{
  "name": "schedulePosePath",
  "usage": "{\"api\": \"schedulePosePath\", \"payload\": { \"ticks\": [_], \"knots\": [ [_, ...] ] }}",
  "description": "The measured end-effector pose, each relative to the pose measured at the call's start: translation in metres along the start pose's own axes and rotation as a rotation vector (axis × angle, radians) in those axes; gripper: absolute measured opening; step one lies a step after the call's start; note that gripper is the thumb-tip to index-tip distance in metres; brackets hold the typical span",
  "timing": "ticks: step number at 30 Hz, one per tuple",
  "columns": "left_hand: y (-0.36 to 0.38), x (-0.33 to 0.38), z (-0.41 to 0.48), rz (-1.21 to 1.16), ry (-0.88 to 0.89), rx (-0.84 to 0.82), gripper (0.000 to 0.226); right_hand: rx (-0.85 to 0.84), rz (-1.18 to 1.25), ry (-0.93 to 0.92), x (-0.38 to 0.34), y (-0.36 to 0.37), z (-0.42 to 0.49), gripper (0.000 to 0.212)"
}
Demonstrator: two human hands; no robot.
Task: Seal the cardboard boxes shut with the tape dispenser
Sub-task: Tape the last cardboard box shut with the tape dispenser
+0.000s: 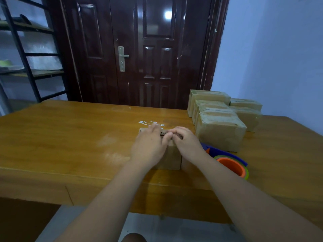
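Fingers [154, 128] of the left hand [148, 145] are laid nearly straight and close together, flat across the top of the small cardboard box [172, 158]. Those of the right hand [187, 142] are curled down at the seam of the flaps; whether a flap edge is pinched there cannot be told. The box is set on the wooden table [70, 137] near its middle, just beside the stack of boxes [220, 130] already taped.

The step in hand is judged to be the closing and holding-down of the top flaps, before any tape is laid. The tape dispenser [230, 163] is seen lying on the table just to the right of the box (partly hidden behind the right forearm) and is touched by neither hand. For the next move, the flaps would need to be pressed shut by the left hand while the right is freed to take up the dispenser and bring it to one end of the seam.

Both forearms are stretched forward and angled inward, with palms turned down and the two hands met over the box.
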State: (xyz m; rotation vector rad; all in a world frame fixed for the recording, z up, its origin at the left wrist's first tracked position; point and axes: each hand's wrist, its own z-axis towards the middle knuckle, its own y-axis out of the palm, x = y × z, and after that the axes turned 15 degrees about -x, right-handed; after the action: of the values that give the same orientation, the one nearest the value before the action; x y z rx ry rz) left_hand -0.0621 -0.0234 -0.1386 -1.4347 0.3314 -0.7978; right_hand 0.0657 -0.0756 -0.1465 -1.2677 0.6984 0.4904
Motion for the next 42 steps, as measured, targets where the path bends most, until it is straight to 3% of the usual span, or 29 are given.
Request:
{"api": "schedulePosePath", "payload": {
  "ticks": [3, 8, 10, 13, 17, 21, 23, 27, 31, 38, 42],
  "knots": [
    [0.007, 0.002, -0.001, 0.196, -0.008, -0.049, 0.066, 0.023, -0.095, 0.086, 0.005, -0.012, -0.005, 0.035],
    [0.009, 0.003, -0.002, 0.208, -0.028, -0.059, 0.066, 0.225, -0.499, 0.160, 0.016, -0.045, -0.031, 0.033],
    [0.009, 0.004, -0.003, 0.210, -0.030, -0.070, 0.064, 0.127, -0.516, 0.316, 0.022, -0.065, -0.037, 0.045],
    [0.007, 0.007, -0.004, 0.214, -0.031, -0.069, 0.062, -0.144, -0.332, 0.550, 0.032, -0.085, -0.044, 0.066],
    [0.007, 0.009, -0.005, 0.214, -0.041, -0.076, 0.059, -0.318, -0.163, 0.591, 0.037, -0.096, -0.050, 0.057],
    [0.007, 0.009, -0.005, 0.217, -0.044, -0.065, 0.058, -0.534, -0.213, 0.647, 0.031, -0.104, -0.053, 0.074],
    [0.008, 0.009, -0.005, 0.222, -0.046, -0.054, 0.058, -0.558, -0.300, 0.664, 0.033, -0.105, -0.055, 0.070],
    [0.008, 0.010, -0.007, 0.219, -0.051, -0.048, 0.057, -0.502, -0.467, 0.644, 0.048, -0.104, -0.059, 0.030],
    [0.008, 0.011, -0.007, 0.214, -0.053, -0.051, 0.058, -0.435, -0.047, 0.625, 0.060, -0.103, -0.068, 0.016],
    [0.004, 0.031, -0.016, 0.259, 0.010, -0.041, 0.060, -0.211, 0.765, 0.238, 0.053, -0.099, -0.072, 0.015],
    [0.006, 0.045, -0.007, 0.274, 0.136, -0.018, 0.049, -0.237, 0.926, 0.156, 0.043, -0.109, -0.067, 0.048]
  ]
}}
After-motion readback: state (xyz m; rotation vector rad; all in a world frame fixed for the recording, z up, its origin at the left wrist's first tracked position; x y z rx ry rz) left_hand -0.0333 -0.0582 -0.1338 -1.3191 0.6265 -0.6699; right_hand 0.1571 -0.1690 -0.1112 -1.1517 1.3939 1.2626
